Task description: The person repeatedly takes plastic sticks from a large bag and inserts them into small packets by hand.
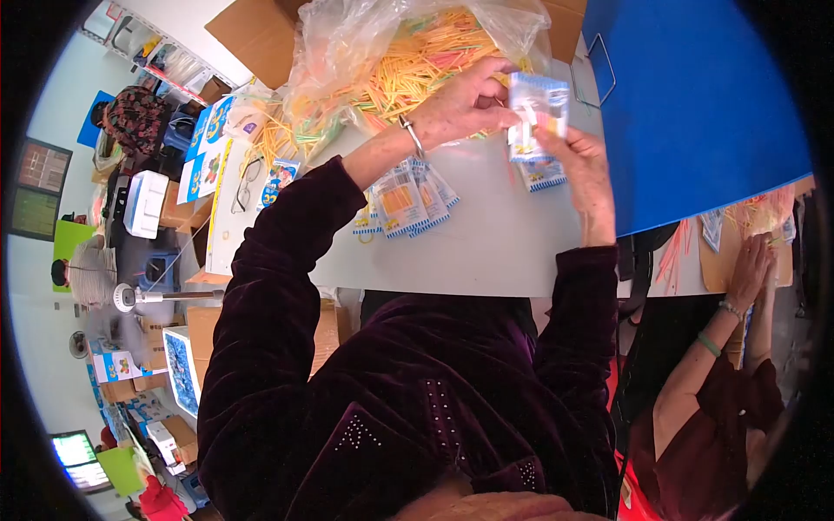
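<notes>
I pinch a flat packet (526,149) in my right hand (551,139), thumb against fingers at its lower right. The packet is glossy, see-through film with blue and white ends, held over the table (486,252) at the near right side of the clear bag (334,52). My left hand (501,94) bends its fingers to the packet's left edge; I cannot tell exactly what they grip. The clear bag is thin, crinkled plastic, full of slim, straight sticks (426,65) in yellow, orange and some pink and green. Nearer me than the clear bag, more small packets (401,201) overlap in a loose fan.

My fingers and glare hide the middle of the held packet, and its print is blurred. One more packet (546,176) lies beneath it, partly covered.

The table is smooth and pale grey. Left of the clear bag are eyeglasses (247,186) and printed blue sheets (207,143); right of it stands a smooth blue panel (695,104). Past the panel, a co-worker's hands (749,273) are near more sticks, cut by the dark rim. Far left of the clear bag, the room holds people, cartons and a white fan (126,298).
</notes>
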The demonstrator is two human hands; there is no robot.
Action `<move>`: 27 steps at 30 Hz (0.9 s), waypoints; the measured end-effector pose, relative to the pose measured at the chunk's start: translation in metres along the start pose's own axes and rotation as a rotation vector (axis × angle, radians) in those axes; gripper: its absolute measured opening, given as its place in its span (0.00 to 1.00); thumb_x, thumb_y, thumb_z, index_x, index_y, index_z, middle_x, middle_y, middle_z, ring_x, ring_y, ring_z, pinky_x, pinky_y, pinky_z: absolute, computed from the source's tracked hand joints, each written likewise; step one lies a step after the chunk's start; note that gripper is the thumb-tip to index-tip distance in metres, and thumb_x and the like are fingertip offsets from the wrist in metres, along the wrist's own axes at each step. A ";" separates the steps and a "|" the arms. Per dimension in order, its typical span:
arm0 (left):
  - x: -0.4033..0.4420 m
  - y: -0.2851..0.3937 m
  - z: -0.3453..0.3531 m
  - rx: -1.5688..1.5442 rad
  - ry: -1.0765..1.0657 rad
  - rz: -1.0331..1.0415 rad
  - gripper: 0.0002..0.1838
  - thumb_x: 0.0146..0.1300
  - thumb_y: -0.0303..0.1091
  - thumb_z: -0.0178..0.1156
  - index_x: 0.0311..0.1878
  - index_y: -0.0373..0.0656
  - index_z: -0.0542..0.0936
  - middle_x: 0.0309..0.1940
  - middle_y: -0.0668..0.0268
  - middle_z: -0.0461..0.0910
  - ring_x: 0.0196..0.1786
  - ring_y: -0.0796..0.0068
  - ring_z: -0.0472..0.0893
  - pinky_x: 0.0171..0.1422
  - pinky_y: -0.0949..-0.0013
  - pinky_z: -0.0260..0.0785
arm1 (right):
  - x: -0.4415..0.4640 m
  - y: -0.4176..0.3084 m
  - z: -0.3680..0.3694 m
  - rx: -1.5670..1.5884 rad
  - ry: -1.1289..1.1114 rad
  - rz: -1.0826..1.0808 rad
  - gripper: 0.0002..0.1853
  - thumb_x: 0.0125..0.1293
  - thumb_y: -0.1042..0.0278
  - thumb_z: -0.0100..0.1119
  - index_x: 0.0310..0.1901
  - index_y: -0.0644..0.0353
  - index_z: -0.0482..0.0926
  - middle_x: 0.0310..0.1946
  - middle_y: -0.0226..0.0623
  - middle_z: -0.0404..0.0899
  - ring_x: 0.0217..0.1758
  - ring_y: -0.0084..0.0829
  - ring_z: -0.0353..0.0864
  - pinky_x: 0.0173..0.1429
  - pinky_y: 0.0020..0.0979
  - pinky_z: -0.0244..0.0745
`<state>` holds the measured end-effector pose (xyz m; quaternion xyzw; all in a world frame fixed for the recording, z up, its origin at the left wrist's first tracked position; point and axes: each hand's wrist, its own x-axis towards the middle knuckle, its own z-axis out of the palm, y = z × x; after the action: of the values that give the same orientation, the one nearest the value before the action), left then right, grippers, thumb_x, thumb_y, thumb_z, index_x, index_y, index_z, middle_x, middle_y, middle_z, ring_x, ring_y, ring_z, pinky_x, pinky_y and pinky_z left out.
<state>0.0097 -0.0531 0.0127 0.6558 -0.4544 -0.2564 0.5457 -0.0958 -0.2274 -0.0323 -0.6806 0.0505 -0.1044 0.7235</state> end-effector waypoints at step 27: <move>-0.004 0.026 -0.020 -0.103 0.438 0.173 0.11 0.55 0.21 0.57 0.42 0.39 0.70 0.30 0.67 0.76 0.34 0.82 0.77 0.36 0.78 0.70 | -0.005 0.011 0.005 0.029 -0.185 0.134 0.13 0.57 0.64 0.62 0.39 0.64 0.81 0.29 0.29 0.80 0.31 0.15 0.73 0.40 0.21 0.66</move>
<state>0.0163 -0.0400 0.0426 0.6257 -0.3660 -0.0832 0.6839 -0.0988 -0.2208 -0.0436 -0.6718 0.0272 0.0066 0.7402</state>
